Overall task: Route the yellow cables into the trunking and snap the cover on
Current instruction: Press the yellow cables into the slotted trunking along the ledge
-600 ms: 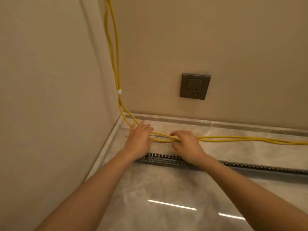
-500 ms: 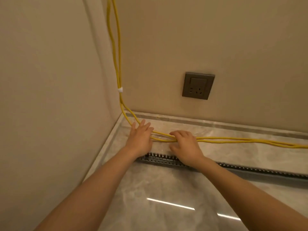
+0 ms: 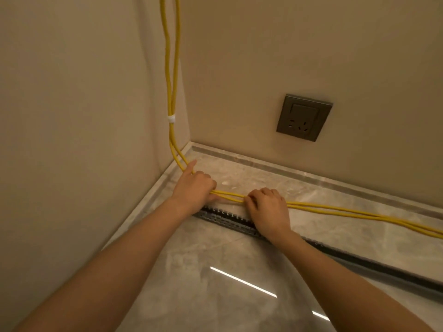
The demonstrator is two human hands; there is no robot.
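Two yellow cables (image 3: 335,209) hang down the room corner, bound by a white tie (image 3: 171,118), then run right across the marble floor. A grey slotted trunking (image 3: 230,220) lies on the floor just in front of them, open on top, stretching away to the right. My left hand (image 3: 195,188) grips the cables near the corner, index finger stretched out along them. My right hand (image 3: 268,209) grips the same cables a little to the right, just above the trunking. No cover is in view.
A grey wall socket (image 3: 304,117) sits on the back wall above a marble skirting (image 3: 311,174). The left wall (image 3: 72,140) meets the back wall at the corner. The floor (image 3: 215,295) is glossy marble with light reflections.
My left hand went from lying flat with spread fingers over the cables to curling round them. The view has shifted closer; my right hand stays on the cables.
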